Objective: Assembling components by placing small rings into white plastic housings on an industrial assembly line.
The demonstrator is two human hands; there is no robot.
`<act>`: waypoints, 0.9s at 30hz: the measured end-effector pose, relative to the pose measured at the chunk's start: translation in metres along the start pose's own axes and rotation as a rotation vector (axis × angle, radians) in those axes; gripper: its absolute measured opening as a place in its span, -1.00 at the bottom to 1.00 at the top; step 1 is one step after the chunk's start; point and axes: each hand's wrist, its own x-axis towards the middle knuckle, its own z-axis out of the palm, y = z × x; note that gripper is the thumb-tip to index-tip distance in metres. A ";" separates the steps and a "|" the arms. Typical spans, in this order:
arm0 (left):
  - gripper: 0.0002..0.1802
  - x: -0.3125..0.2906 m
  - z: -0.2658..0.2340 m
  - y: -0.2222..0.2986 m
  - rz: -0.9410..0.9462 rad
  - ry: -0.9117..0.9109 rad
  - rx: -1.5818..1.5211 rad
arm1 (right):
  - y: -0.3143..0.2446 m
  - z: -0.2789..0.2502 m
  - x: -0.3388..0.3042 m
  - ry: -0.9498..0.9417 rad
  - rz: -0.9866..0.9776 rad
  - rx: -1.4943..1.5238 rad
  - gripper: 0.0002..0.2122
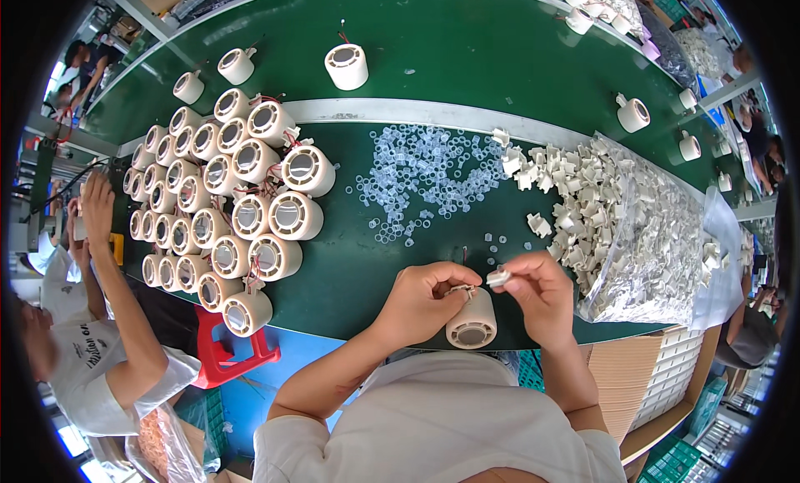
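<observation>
Close in front of me, a cream cylindrical housing (472,320) lies at the table's near edge, its round slotted end toward me. My left hand (425,301) is closed on its upper side, thumb and fingers pinching near a small fitting there; the fingers hide the exact grip. Just right of it, my right hand (542,293) pinches a small white plastic clip (498,278) between thumb and fingers. The clip is held apart from the housing, above its upper right side. Beyond my hands lie a few loose clear plastic rings (492,249).
Many similar housings (252,162) with thin wires stand grouped at left. Clear rings (425,170) are spread mid-table; white clips (575,208) spill from a plastic bag (650,250) at right. A green belt (450,50) carries more housings. A co-worker's arm (125,308) and red stool (218,350) are left.
</observation>
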 end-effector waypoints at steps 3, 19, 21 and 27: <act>-0.76 0.001 -0.002 0.001 -0.004 -0.007 -0.006 | 0.003 0.007 -0.003 -0.110 -0.036 -0.057 -0.77; -0.81 0.001 -0.012 0.012 -0.084 -0.077 -0.275 | -0.007 0.027 0.004 -0.252 -0.394 -0.500 -0.68; -0.78 0.000 -0.017 0.013 -0.083 -0.132 -0.248 | -0.007 0.028 0.004 -0.265 -0.394 -0.514 -0.68; -0.81 -0.014 -0.020 0.000 -0.044 -0.071 -0.122 | -0.006 0.025 0.030 -0.249 -0.279 -0.475 -0.77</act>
